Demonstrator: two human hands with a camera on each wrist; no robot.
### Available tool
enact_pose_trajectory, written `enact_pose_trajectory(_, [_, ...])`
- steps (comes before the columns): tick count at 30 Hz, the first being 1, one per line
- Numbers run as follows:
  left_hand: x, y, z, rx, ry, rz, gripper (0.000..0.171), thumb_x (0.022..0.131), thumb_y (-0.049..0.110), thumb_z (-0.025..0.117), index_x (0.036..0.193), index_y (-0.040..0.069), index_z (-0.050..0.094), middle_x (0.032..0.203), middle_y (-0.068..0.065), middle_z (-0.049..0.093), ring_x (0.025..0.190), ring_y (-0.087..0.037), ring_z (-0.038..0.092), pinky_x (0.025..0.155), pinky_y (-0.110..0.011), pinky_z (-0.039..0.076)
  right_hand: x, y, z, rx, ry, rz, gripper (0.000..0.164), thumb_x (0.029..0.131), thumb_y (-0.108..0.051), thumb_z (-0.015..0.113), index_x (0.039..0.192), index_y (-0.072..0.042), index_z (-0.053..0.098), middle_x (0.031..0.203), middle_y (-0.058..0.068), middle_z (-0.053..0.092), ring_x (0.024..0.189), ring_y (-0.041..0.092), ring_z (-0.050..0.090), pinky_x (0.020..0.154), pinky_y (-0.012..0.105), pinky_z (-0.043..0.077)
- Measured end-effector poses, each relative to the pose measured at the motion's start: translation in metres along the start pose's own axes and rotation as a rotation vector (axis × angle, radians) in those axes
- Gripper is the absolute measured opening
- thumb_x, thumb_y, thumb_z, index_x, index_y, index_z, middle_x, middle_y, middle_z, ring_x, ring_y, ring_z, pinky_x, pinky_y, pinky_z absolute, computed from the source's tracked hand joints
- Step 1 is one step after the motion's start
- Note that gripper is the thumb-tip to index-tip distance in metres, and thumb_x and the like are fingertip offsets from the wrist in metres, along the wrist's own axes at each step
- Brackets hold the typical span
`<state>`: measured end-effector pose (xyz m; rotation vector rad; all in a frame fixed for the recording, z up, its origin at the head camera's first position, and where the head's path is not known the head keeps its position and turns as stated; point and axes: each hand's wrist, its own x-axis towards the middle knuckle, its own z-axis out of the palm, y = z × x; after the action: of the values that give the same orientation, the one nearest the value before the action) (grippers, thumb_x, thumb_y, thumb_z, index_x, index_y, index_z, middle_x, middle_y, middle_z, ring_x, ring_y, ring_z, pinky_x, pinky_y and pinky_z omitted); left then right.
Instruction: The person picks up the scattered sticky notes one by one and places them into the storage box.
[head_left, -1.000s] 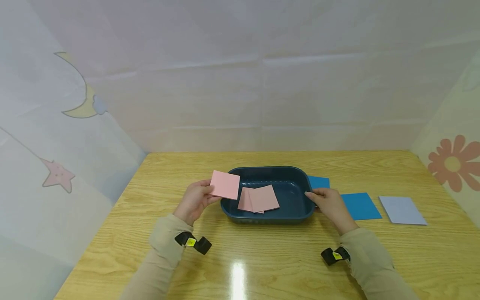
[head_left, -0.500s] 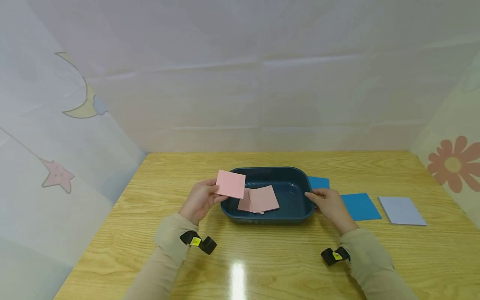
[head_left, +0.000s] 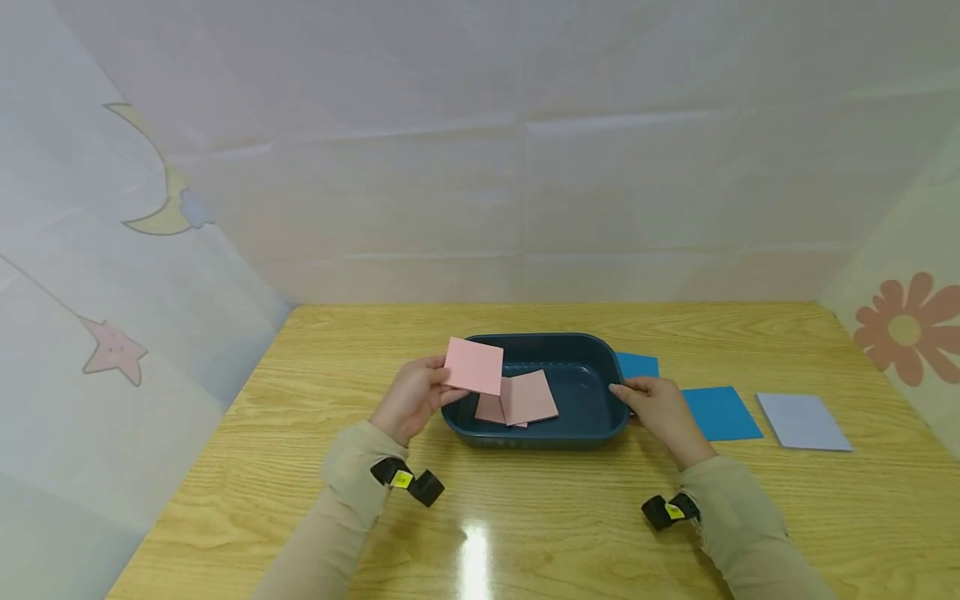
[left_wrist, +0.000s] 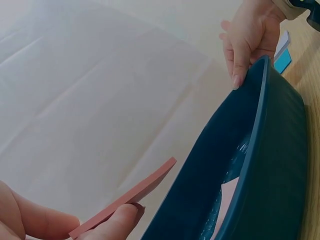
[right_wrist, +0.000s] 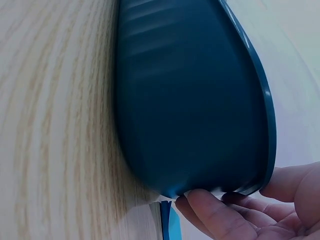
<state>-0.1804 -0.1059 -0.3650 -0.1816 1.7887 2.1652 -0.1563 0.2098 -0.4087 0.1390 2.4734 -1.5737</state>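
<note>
My left hand (head_left: pixel 414 396) pinches a pink square pad of sticky notes (head_left: pixel 474 365) by its left edge, above the left end of a dark blue plastic bin (head_left: pixel 536 437). In the left wrist view the pad (left_wrist: pixel 131 196) shows edge-on between thumb and fingers, higher than the bin's rim. Two more pink pads (head_left: pixel 531 398) lie overlapping inside the bin. My right hand (head_left: pixel 663 414) grips the bin's right end, thumb over the rim; the right wrist view shows the fingers (right_wrist: pixel 220 215) against the outer wall.
On the table (head_left: pixel 555 517), right of the bin, lie a blue square pad (head_left: pixel 723 413) and a pale lilac pad (head_left: pixel 804 421). Another blue pad (head_left: pixel 638 365) shows partly behind the bin's right end. A patterned cloth backdrop (head_left: pixel 517 183) stands behind the table.
My left hand has moved right with the pink pad, bringing it farther over the bin and the pads inside. The right hand and the bin have stayed in place.
</note>
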Motion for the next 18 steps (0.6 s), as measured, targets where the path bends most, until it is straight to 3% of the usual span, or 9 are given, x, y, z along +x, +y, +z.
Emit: enact_pose_trajectory(18, [0.004,0.002,0.013,-0.004,-0.054,-0.004,0.044,0.103,-0.003,0.027,0.145,-0.016,0.025,0.142,-0.033,0.039,0.127,-0.042,0.044,0.102,-0.046,0.039,-0.001,-0.001,0.0,0.002,0.003,0.015,0.054,0.104,-0.023,0.049,0.137,0.018,0.039,0.136,0.037,0.044,0.117,0.044,0.052,0.087,0.043,0.052])
